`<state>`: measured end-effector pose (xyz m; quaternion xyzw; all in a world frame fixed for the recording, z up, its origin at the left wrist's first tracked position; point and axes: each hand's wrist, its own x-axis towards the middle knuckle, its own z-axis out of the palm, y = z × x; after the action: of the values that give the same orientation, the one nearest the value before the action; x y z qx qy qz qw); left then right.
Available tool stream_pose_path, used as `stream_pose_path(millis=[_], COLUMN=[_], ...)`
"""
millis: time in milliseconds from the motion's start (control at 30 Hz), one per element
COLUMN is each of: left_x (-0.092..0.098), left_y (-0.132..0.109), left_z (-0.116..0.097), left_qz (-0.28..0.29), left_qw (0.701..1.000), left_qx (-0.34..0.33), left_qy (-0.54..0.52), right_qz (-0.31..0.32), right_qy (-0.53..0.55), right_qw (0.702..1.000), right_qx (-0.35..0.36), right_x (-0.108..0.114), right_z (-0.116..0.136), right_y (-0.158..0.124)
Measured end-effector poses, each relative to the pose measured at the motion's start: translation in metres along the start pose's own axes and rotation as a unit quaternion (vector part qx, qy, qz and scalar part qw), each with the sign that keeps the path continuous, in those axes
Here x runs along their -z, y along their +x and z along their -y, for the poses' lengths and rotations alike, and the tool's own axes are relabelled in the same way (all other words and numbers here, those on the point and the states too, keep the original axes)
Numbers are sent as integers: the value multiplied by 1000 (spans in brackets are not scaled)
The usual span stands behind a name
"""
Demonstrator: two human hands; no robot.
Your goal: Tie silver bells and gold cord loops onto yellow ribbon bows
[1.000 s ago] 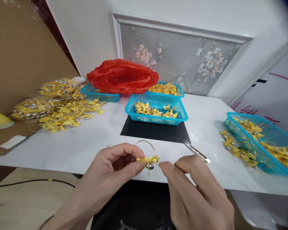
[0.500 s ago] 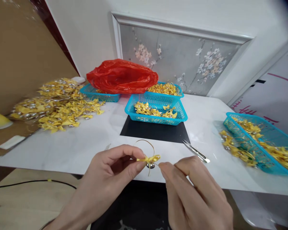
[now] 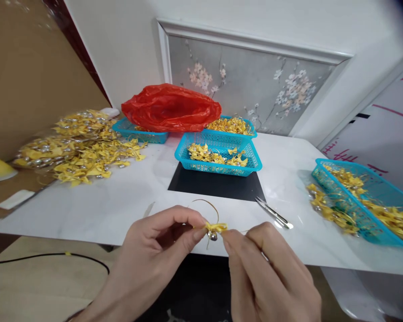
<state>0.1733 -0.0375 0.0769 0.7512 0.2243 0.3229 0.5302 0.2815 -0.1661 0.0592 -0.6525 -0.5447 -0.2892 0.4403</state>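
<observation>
A small yellow ribbon bow (image 3: 218, 226) with a shiny silver bell or bead (image 3: 213, 236) beneath it is held over the table's front edge. My left hand (image 3: 157, 250) pinches its left end between thumb and forefinger. The fingertips of my right hand (image 3: 268, 273) are closed at the bow's right end, and a thin strand shows beside them. From the bow a thin gold cord (image 3: 216, 208) curls upward in a loop. Silver snips (image 3: 274, 213) lie on the white table beyond my right hand.
A blue basket (image 3: 218, 168) of yellow bows stands on a black mat (image 3: 215, 187). Behind it are more baskets and a red plastic bag (image 3: 171, 109). Yellow bows with silver beads (image 3: 87, 156) are heaped at left. Another blue basket (image 3: 366, 203) stands at right, with bows beside it.
My right fingertips have come left, from a gap beside the bow to its right end. The bow has shifted slightly right and down in view with my left hand.
</observation>
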Motion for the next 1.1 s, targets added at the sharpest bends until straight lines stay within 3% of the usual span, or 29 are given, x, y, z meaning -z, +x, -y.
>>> stream_pose_path(millis=[133, 333, 867, 1100], left_x=[-4, -3, -6, -5], left_y=[-5, -11, -7, -7], left_z=[2, 7, 6, 5], left_qz=[-31, -31, -56, -59], left_qw=[996, 984, 978, 980], left_qx=[-58, -137, -190, -179], left_qy=[52, 113, 71, 69], right_qz=[-12, -19, -21, -16], right_qy=[-26, -50, -56, -48], right_qw=[1000, 999, 998, 999], right_qx=[10, 5, 13, 13], right_x=[-2, -4, -8, -5], right_z=[3, 7, 5, 5], right_y=[-1, -3, -6, -3])
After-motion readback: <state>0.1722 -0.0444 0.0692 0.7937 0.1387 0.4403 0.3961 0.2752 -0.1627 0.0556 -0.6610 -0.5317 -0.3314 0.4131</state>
